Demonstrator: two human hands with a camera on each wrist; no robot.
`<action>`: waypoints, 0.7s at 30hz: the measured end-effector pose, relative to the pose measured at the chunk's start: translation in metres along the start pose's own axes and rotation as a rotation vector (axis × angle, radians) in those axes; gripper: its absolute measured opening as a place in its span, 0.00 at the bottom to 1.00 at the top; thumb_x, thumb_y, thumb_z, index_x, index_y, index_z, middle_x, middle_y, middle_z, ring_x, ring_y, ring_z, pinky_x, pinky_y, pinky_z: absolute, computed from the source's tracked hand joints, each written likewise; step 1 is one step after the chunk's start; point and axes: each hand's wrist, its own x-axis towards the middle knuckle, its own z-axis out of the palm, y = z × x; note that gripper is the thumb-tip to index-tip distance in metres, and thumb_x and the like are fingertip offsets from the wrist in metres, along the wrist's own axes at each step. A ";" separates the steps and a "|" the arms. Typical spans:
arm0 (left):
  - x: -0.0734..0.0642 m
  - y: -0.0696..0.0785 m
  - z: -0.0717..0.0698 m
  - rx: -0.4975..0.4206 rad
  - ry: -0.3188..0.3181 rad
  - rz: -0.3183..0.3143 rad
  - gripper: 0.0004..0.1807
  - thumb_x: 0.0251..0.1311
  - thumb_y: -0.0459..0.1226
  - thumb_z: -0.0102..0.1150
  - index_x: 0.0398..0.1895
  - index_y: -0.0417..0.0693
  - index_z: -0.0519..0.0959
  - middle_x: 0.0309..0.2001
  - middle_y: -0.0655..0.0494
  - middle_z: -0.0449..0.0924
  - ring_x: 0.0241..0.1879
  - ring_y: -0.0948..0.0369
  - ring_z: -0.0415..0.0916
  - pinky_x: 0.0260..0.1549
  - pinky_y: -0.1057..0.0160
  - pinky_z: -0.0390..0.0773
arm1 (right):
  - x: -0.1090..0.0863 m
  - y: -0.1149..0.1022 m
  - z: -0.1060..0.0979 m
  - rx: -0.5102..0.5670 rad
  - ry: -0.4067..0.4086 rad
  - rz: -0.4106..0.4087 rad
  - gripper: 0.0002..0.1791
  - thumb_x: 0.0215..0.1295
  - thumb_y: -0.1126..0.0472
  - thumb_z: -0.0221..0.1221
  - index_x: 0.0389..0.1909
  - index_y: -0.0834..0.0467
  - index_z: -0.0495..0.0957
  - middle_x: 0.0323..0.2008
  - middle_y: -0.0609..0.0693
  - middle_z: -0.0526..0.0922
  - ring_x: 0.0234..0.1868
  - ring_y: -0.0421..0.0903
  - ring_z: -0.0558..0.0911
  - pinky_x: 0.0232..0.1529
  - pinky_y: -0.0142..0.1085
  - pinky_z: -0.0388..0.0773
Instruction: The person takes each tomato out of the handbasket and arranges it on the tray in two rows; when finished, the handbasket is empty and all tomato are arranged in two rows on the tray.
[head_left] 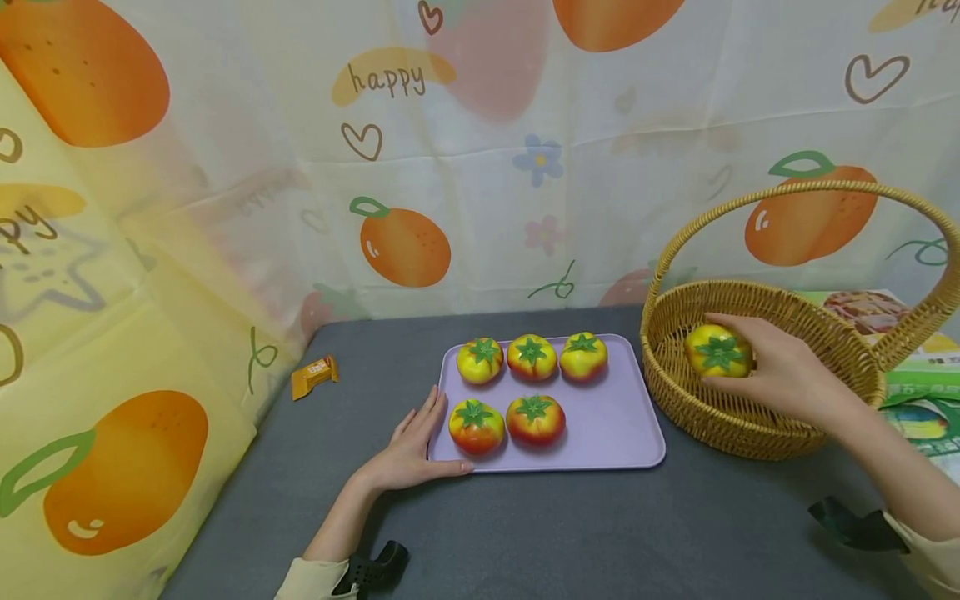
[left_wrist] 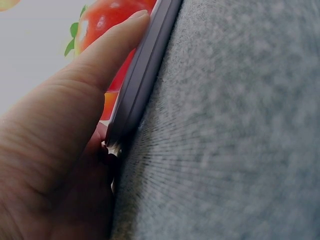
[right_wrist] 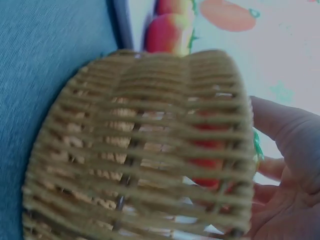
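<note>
My right hand (head_left: 780,367) holds a yellow tomato (head_left: 717,351) with a green star-shaped leaf top, between thumb and fingers, over the opening of the wicker basket (head_left: 757,442). In the right wrist view, the basket's woven side (right_wrist: 135,150) covers part of that hand and the tomato. My left hand (head_left: 405,454) rests at the near left corner of a lilac tray (head_left: 607,425), fingers straight along its left edge. Its thumb (left_wrist: 95,65) lies straight along the tray's front rim. Three tomatoes (head_left: 532,358) form the tray's back row; two red-and-yellow ones (head_left: 536,420) sit in front.
The basket's tall arched handle (head_left: 795,190) rises over its opening. A small orange-wrapped candy (head_left: 314,377) lies on the grey table (head_left: 525,533) left of the tray. Printed packaging (head_left: 926,417) lies behind the basket at right. Fruit-patterned cloth (head_left: 480,183) hangs behind.
</note>
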 end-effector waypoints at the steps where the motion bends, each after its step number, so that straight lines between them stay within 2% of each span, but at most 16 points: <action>1: 0.000 0.000 0.000 0.000 0.001 0.001 0.61 0.54 0.57 0.67 0.77 0.40 0.40 0.78 0.44 0.29 0.76 0.49 0.31 0.68 0.42 0.31 | 0.000 -0.002 0.000 0.005 0.000 0.003 0.45 0.49 0.53 0.75 0.66 0.65 0.66 0.53 0.65 0.75 0.45 0.57 0.75 0.35 0.49 0.72; 9: 0.000 0.000 -0.001 -0.001 -0.001 0.005 0.61 0.54 0.57 0.67 0.77 0.40 0.40 0.78 0.44 0.29 0.76 0.49 0.31 0.67 0.41 0.31 | -0.001 -0.021 -0.002 0.069 0.014 0.041 0.47 0.50 0.50 0.74 0.68 0.62 0.64 0.56 0.65 0.73 0.46 0.58 0.74 0.36 0.51 0.72; 14: 0.000 -0.001 -0.001 -0.001 0.000 0.008 0.61 0.54 0.57 0.67 0.77 0.40 0.40 0.78 0.44 0.29 0.76 0.49 0.31 0.67 0.41 0.31 | -0.001 -0.037 -0.002 0.108 -0.010 0.056 0.48 0.52 0.48 0.73 0.70 0.61 0.62 0.56 0.63 0.72 0.45 0.57 0.74 0.36 0.49 0.72; 21: 0.000 -0.001 -0.001 -0.002 0.000 0.013 0.60 0.55 0.57 0.66 0.77 0.40 0.40 0.78 0.43 0.29 0.76 0.49 0.31 0.67 0.41 0.31 | -0.001 -0.055 0.004 0.138 -0.009 0.003 0.46 0.51 0.49 0.74 0.68 0.61 0.64 0.52 0.60 0.75 0.44 0.54 0.75 0.37 0.47 0.73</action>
